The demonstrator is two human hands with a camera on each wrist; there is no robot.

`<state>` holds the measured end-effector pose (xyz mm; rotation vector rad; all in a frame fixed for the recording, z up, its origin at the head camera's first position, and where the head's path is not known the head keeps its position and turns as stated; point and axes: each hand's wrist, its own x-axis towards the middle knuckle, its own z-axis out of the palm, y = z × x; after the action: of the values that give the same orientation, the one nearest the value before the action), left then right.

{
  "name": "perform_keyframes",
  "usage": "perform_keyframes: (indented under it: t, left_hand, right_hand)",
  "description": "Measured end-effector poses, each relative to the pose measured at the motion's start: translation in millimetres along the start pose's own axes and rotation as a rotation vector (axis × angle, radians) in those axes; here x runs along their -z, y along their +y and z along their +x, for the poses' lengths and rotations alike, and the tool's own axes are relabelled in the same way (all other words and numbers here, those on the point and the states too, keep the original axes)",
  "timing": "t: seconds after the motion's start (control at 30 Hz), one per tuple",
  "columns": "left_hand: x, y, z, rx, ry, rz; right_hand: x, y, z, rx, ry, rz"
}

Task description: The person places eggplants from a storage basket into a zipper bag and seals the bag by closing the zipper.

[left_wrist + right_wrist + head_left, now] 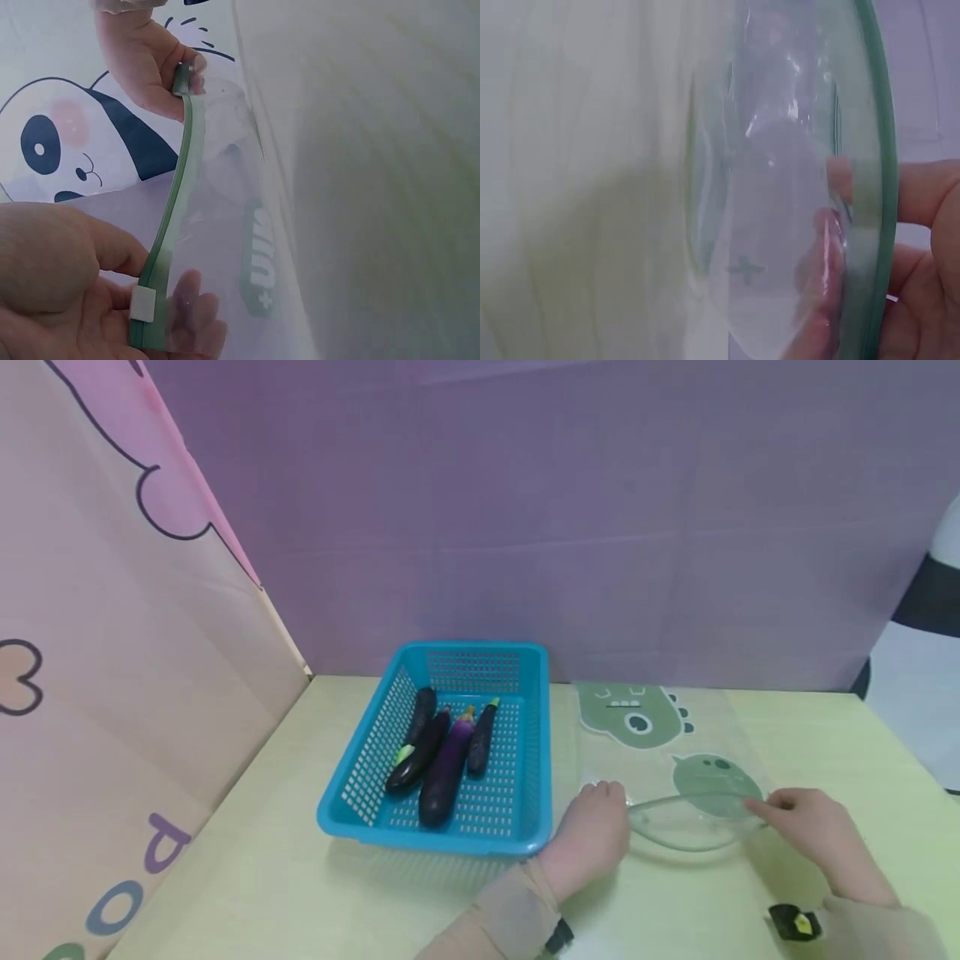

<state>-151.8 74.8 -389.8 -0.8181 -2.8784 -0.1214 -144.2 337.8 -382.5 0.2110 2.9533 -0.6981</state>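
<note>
A clear plastic slider zip bag [652,752] with green cartoon creatures printed on it lies toward the back of the table. Its near mouth, edged by a green zip strip [171,196], is parted into a narrow oval. My left hand [592,837] pinches the left end of that mouth, beside the white slider [142,304]; some fingertips show through the film. The opposite end is gripped between thumb and fingers of my right hand [813,833]. In the right wrist view, fingers [821,292] are seen through the plastic, inside the zip line.
A blue perforated basket [435,841] holding several dark eggplants [447,777] stands left of the bag, its near right corner close to my left hand. The pale wooden table [255,860] ends at a purple backdrop [555,527]. A printed curtain [135,635] hangs at the left.
</note>
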Motion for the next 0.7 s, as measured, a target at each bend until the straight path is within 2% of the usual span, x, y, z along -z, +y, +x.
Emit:
perform_keyframes:
  t: [0.1,0.23,0.47,0.7]
  left_hand:
    - [0.5,0.5,-0.5,-0.024,0.019,0.032]
    - [1.4,1.3,0.5,-0.017,-0.002,0.027]
    - [4.5,1.5,1.8,0.047,-0.039,-0.091]
    - [2.1,1.1,3.8,0.088,-0.029,-0.165]
  right_hand:
    - [-0.6,-0.6,1.8,-0.010,0.004,0.042]
    - [-2.6,-0.5,2.7,-0.018,0.024,0.075]
    - [-2.7,-1.0,2.2,-0.004,0.054,0.109]
    - [-5.2,0.2,0.4,0.024,0.097,0.080]
